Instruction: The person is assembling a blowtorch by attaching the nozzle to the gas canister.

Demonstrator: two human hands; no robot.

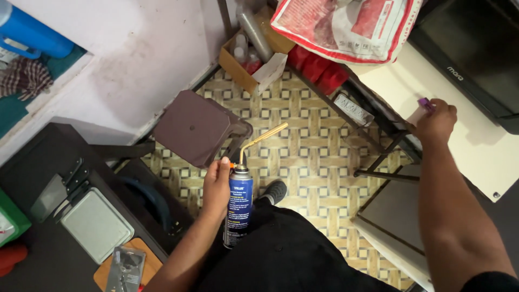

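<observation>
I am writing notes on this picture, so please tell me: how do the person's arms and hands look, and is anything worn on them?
Both forearms are bare, with no gloves, watch or rings visible. The left hand and the right hand are uncovered. At the lower right corner, a dark sleeve edge shows on the right upper arm. The left arm shows no sleeve within the picture.

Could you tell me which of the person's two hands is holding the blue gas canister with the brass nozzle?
The left hand grips the blue gas canister near its top, above the lap. The right hand reaches to the white table, closed around a small purple object.
</observation>
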